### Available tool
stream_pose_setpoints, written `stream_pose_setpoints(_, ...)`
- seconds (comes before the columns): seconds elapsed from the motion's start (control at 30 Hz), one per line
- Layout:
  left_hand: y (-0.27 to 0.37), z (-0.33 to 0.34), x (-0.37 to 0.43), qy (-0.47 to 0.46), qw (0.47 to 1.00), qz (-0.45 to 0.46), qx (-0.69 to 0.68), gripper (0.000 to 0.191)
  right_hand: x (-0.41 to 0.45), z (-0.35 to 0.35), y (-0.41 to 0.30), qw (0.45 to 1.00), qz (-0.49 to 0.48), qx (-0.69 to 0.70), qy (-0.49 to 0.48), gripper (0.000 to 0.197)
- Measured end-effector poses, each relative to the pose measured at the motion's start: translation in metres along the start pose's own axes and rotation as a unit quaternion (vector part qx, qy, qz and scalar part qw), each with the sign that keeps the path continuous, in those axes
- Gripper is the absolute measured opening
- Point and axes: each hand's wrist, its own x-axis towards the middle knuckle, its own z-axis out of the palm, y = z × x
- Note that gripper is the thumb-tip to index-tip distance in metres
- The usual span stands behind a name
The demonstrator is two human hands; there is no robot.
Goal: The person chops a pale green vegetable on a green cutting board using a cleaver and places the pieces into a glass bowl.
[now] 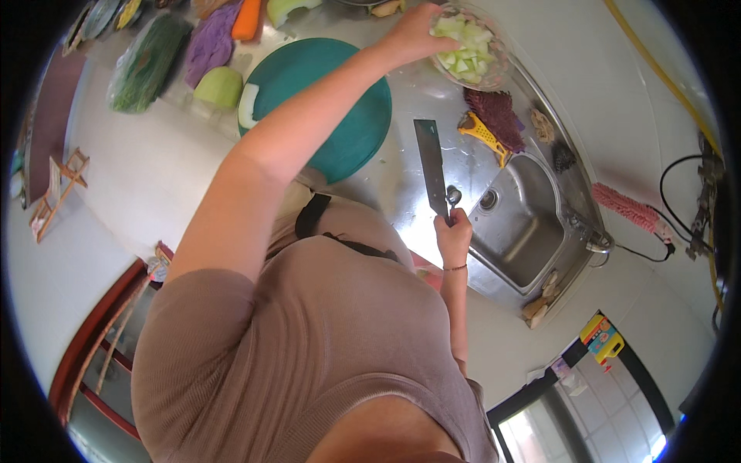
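Note:
My left hand (414, 36) reaches across the round green cutting board (330, 75) and grips the rim of a clear glass bowl (501, 58). Diced pale-green gourd (463, 43) fills the bowl. In my right hand (453, 232) is the handle of a cleaver (431, 165), its dark blade pointing away from me above the steel counter. A small metal spoon (454, 195) shows right beside the handle; whether my fingers also hold it, I cannot tell. At the board's left edge lies a curved white gourd slice (249, 106). My left forearm hides part of the board.
A steel sink (521, 254) with a faucet (593, 238) is at right. Near it lie a yellow peeler (485, 138) and a maroon mesh cloth (493, 116). At upper left are a cut gourd (219, 87), a purple plastic bag (211, 43), a carrot (246, 20) and bagged greens (149, 65).

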Motion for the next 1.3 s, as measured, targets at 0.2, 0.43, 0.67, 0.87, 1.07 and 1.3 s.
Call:
stream_pose_setpoints(0.2, -0.049, -0.137, -0.116, 0.002, 0.975, -0.065, 0.213, 0.035, 0.006, 0.025, -0.039, 0.996, -0.037, 0.004, -0.083, 0.019)
stream_pose_setpoints(0.43, -0.055, -0.186, -0.239, -0.010, 0.937, -0.118, 0.327, 0.064, 0.004, 0.081, -0.096, 0.971, -0.201, -0.081, -0.102, 0.018)
stream_pose_setpoints(0.67, -0.069, -0.181, -0.243, -0.026, 0.943, -0.144, 0.300, 0.061, 0.004, 0.113, -0.135, 0.943, -0.270, -0.156, -0.121, 0.018)
stream_pose_setpoints(0.87, -0.067, -0.180, -0.240, -0.034, 0.940, -0.152, 0.303, 0.049, 0.001, 0.132, -0.142, 0.940, -0.260, -0.190, -0.111, 0.018)
stream_pose_setpoints(1.07, -0.069, -0.181, -0.239, -0.026, 0.937, -0.154, 0.312, 0.045, 0.000, 0.142, -0.156, 0.932, -0.263, -0.224, -0.104, 0.017)
stream_pose_setpoints(1.3, -0.069, -0.182, -0.236, -0.030, 0.937, -0.144, 0.317, 0.043, 0.036, 0.187, -0.161, 0.905, -0.271, -0.306, -0.119, 0.018)
